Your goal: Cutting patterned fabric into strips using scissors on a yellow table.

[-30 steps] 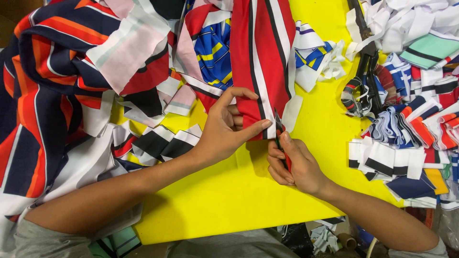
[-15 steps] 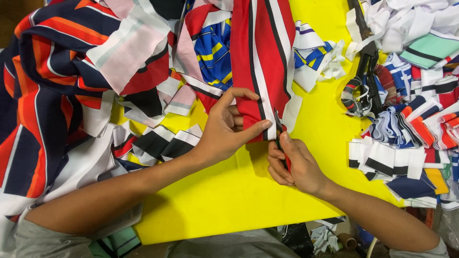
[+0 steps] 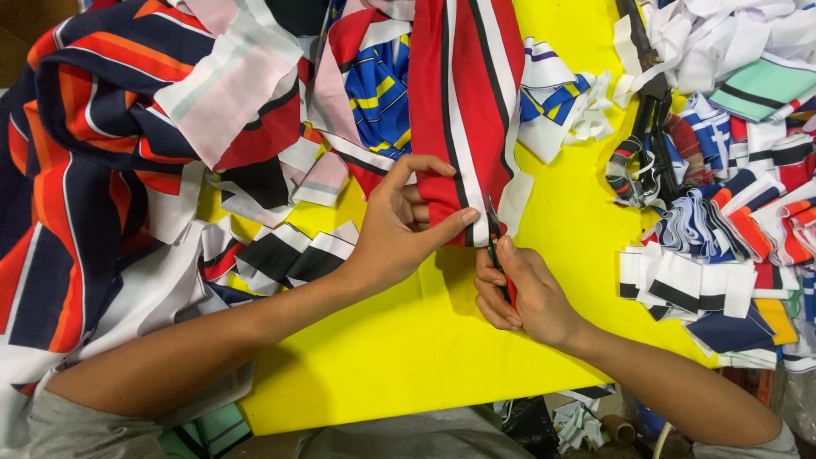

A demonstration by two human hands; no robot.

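Pinching the red striped fabric [image 3: 463, 110] at its lower edge, the left hand [image 3: 399, 229] is held just left of the snips [image 3: 495, 234], gripped in the closed right hand [image 3: 527, 293]; trimming appears barely begun, nearly all uncut

Cloth strip on the table, pinched at its near edge

The left hand's fingers [image 3: 442, 225] lie on the strip [image 3: 463, 110]; scissors [image 3: 495, 234] sit just right of them, the table [image 3: 408, 340] beneath, cut pieces [image 3: 714, 246] far right.

Left hand [image 3: 399, 229] pinching, right hand [image 3: 523, 289] curled closed
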